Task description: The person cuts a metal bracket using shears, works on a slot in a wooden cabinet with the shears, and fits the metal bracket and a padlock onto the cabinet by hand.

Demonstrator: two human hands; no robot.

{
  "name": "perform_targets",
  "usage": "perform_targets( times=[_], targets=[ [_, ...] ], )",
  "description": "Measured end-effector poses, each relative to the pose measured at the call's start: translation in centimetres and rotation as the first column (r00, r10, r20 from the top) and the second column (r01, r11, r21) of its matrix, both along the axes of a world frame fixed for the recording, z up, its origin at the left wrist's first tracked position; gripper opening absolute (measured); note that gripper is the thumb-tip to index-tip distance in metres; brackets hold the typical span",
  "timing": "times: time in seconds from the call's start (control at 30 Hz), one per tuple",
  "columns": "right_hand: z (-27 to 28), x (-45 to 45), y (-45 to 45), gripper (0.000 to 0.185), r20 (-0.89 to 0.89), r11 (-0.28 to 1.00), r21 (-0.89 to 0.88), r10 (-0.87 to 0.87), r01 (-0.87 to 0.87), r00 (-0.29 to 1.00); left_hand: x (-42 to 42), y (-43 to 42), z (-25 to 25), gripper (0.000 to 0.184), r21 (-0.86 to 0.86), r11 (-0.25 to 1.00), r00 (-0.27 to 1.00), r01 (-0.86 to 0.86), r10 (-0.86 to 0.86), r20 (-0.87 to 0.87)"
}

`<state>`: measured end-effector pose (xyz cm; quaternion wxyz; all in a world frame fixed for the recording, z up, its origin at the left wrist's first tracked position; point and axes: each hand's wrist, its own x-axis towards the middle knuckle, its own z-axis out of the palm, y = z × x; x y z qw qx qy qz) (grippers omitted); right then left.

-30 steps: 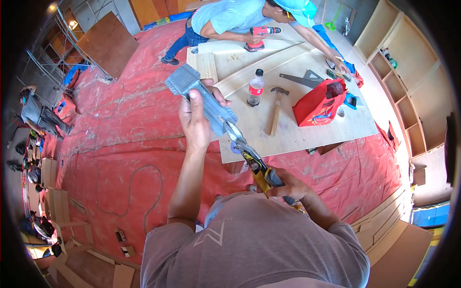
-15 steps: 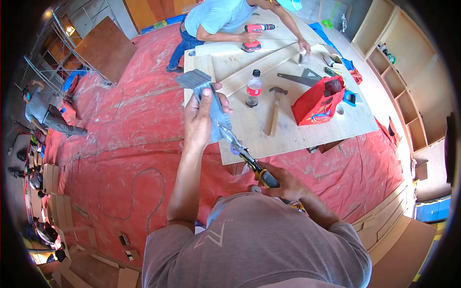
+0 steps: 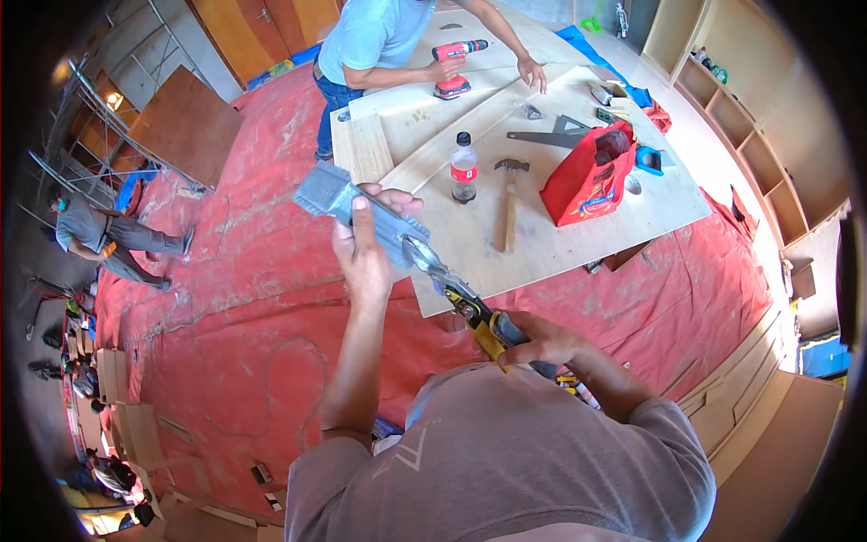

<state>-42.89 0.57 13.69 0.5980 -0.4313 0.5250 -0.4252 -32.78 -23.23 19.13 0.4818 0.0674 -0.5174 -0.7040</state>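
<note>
My left hand (image 3: 366,253) grips a grey metal piece (image 3: 327,191) with a folded, block-like upper end, the thumb lying across its face. My right hand (image 3: 546,341) is wrapped round the yellow-and-black handles of metal snips (image 3: 483,327). The jaws of the snips are at the lower right end of the metal piece. Beyond my hands, on the wooden worktable (image 3: 551,262), are a bottle (image 3: 463,170), a hammer (image 3: 510,206) and a red bag (image 3: 591,181).
Across the table a co-worker (image 3: 375,41) holds a red drill (image 3: 452,68). A saw (image 3: 546,139) lies behind the hammer. Another person (image 3: 99,235) walks at the left on the red sheet (image 3: 226,325). Wooden shelving (image 3: 750,144) stands at the right.
The snips have tilted, and their handles look wider apart than half a second ago. The co-worker's free hand has moved left across the board. The person at the left has shifted position.
</note>
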Motion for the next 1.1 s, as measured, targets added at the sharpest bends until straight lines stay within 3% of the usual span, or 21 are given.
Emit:
perform_targets(
  times=[0.1, 0.13, 0.2, 0.3, 0.5, 0.6, 0.7, 0.77, 0.87, 0.97, 1.0, 1.1],
  targets=[
    [1.3, 0.0, 0.0, 0.057, 0.067, 0.999, -0.007, 0.031, -0.031, 0.997, 0.4, -0.3, 0.3, 0.027, 0.160, 0.985, 0.990, 0.066, -0.043, -0.138],
    [0.6, -0.2, 0.1, 0.057, 0.169, 0.998, -0.021, 0.053, -0.051, 0.984, 0.6, -0.5, 0.2, 0.028, 0.206, 0.973, 0.981, 0.107, -0.070, -0.179],
    [-1.3, -0.8, -0.1, 0.056, 0.360, 0.994, -0.061, 0.109, -0.093, 0.926, 0.6, -0.4, -0.1, 0.028, 0.149, 0.982, 0.979, 0.119, -0.090, -0.184],
    [0.2, -0.6, -0.2, 0.057, 0.538, 0.995, 0.014, 0.072, -0.094, 0.840, 0.8, -0.6, -0.2, 0.028, 0.035, 0.995, 0.984, 0.088, -0.081, -0.157],
    [-0.4, -0.9, -0.1, 0.063, 0.466, 0.997, 0.015, 0.060, -0.075, 0.883, 0.6, 0.3, 0.4, 0.027, -0.028, 0.999, 0.988, 0.047, -0.051, -0.149],
    [1.0, -0.3, -0.2, 0.070, 0.013, 0.999, -0.024, 0.028, -0.027, 1.000, 0.6, 0.6, 0.3, 0.027, -0.092, 0.996, 0.988, -0.010, -0.004, -0.156],
    [-0.1, 0.3, -0.3, 0.075, -0.201, 0.975, -0.213, -0.110, 0.066, 0.973, 0.4, 1.3, 0.4, 0.029, -0.040, 0.996, 0.989, -0.084, 0.079, -0.123],
    [0.2, -0.1, -0.2, 0.077, -0.207, 0.991, -0.130, -0.056, 0.029, 0.977, 0.1, 1.3, 0.2, 0.030, -0.030, 0.992, 0.990, -0.120, 0.117, -0.084],
    [-0.2, -0.6, -0.2, 0.079, -0.198, 0.994, -0.068, 0.076, -0.091, 0.977, 0.1, 0.8, -0.7, 0.030, -0.029, 0.999, 0.999, -0.045, 0.045, -0.004],
    [0.5, 0.1, 0.2, 0.082, -0.486, 0.992, -0.130, -0.065, 0.001, 0.871, 0.5, 0.1, -1.5, 0.029, -0.006, 1.000, 0.995, -0.026, 0.026, 0.097],
    [0.3, 0.0, 0.3, 0.084, -0.464, 0.998, -0.067, -0.024, -0.008, 0.885, 0.6, 0.1, -1.5, 0.029, -0.048, 0.993, 0.978, -0.104, 0.111, 0.175],
    [-0.3, 0.0, 1.0, 0.085, -0.453, 0.998, -0.068, -0.034, 0.003, 0.891, 1.7, -2.2, -3.4, 0.029, -0.101, 0.994, 0.920, -0.047, 0.082, 0.384]
  ],
)
